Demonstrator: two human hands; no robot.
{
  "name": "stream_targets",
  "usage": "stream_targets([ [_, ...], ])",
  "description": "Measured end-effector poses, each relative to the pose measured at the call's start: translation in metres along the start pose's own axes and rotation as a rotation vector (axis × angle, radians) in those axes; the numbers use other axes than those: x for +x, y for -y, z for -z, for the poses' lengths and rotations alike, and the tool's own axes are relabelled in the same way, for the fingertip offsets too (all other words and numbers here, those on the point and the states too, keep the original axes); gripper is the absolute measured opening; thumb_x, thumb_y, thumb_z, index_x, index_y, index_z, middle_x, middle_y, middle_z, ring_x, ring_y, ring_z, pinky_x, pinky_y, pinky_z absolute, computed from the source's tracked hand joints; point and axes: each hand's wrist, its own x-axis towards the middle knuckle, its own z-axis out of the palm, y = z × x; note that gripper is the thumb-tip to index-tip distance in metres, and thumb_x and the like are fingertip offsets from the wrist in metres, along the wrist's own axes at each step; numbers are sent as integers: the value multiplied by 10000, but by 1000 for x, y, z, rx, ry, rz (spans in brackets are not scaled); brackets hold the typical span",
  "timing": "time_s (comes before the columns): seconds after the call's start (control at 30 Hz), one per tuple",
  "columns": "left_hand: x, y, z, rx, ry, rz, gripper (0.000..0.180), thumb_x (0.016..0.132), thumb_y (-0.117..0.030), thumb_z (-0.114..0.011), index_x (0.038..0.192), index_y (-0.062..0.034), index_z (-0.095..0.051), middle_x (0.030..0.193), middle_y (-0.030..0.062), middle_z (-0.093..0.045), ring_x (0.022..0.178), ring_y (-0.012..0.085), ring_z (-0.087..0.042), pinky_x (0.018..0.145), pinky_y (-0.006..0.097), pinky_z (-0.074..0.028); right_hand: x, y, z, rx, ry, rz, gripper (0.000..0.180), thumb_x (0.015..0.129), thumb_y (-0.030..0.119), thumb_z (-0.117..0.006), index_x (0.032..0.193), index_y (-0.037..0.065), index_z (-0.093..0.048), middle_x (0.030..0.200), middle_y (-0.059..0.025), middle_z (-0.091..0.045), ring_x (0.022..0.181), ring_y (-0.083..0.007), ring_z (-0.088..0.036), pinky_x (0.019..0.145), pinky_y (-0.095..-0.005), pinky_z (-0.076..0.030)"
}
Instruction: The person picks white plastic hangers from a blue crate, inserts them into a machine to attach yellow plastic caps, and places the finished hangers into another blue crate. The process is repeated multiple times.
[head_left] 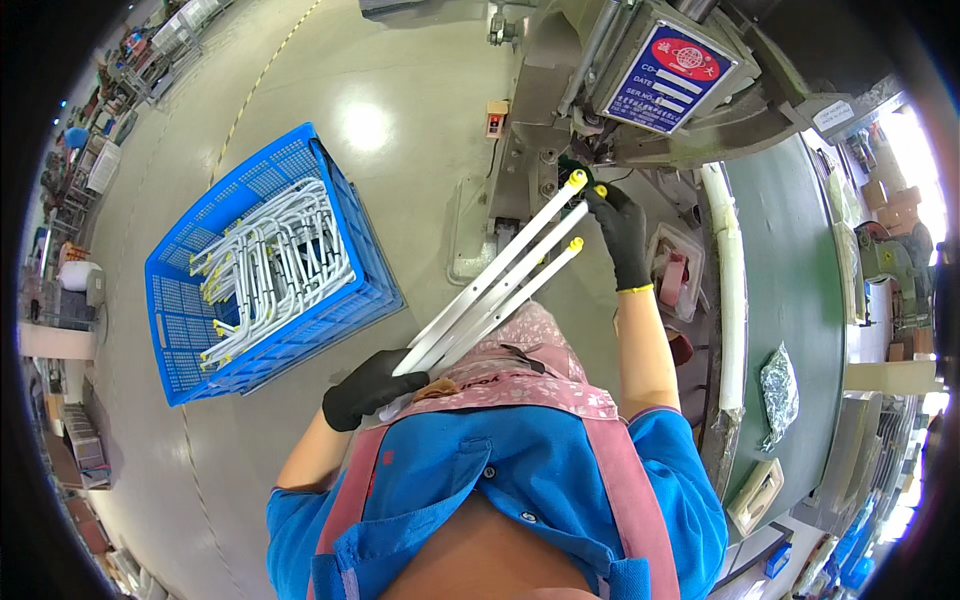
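Several white metal tubes [490, 290] with yellow end pieces slant up and to the right in front of my body. My left hand [372, 388], in a black glove, is closed around their lower ends by my apron. Close to the machine, my right hand [620, 230], in a black glove with a yellow cuff, has its fingers bent around the top of one tube, just below its yellow end piece [600, 190]. Two other yellow ends stand apart from that hand. The fingertips are partly hidden.
A blue plastic crate [375, 255] on the floor at left holds many bent white tube frames [285, 255]. A large grey machine [640, 150] stands ahead. On the right runs a green worktop [790, 300] bearing a silvery plastic bag [778, 395]. A tray [690, 265] sits below the machine.
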Motion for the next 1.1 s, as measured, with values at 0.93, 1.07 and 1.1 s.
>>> stream_targets([
  [0.93,-12,27,-31,-212,-106,7,339,890,-235,-640,1129,3,-603,979,83,-659,889,129,-609,815,262,-475,14,36,-18,-63,62,127,311,805,218,-677,996,-28,-670,776,-121,-686,671,-126,-614,643,-286,-485],
  [1.07,-8,41,-39,-193,-126,37,458,864,-261,-633,1223,10,-545,1071,102,-637,954,153,-577,864,292,-438,18,35,-20,-27,118,77,348,823,200,-684,1057,-56,-651,849,-38,-674,747,-67,-560,694,-235,-477],
  [1.1,-6,44,-44,-204,-117,41,507,861,-277,-615,1265,11,-517,1118,108,-624,982,161,-560,886,299,-419,18,34,-20,-33,127,70,349,825,201,-682,1061,-54,-649,850,-32,-672,750,-64,-556,695,-235,-476],
])
